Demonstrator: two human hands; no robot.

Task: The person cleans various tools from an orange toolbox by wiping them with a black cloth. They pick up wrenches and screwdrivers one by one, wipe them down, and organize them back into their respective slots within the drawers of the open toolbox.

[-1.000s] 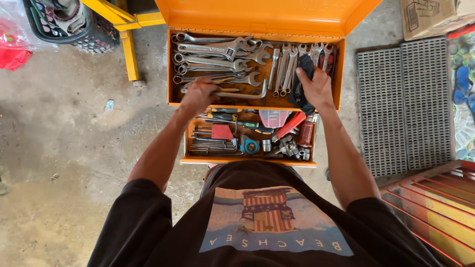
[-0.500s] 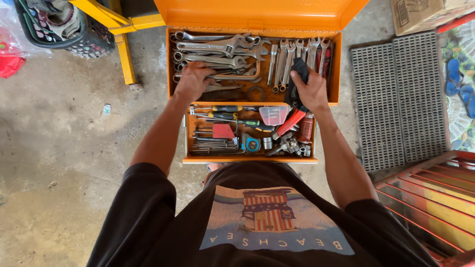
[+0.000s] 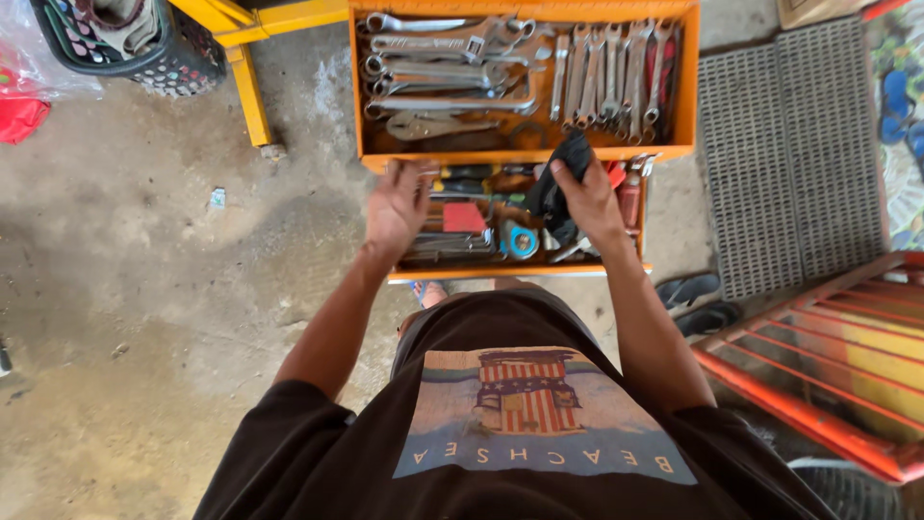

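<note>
The left hand [image 3: 398, 204] is hovering, fingers loosely spread, over the orange metal toolbox's [image 3: 685, 96] lower tray while the right hand [image 3: 589, 197] is pinching a crumpled black rag [image 3: 561, 178]

Painted metal toolbox [image 3: 685, 96], steel wrenches [image 3: 606, 72]

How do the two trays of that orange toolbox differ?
The upper tray holds mostly long silver wrenches, laid in rows; the lower tray holds mixed small tools, including a blue tape measure. The upper tray lies uncovered; both hands, left hand and right hand, hover over the lower. Both are orange.
</note>
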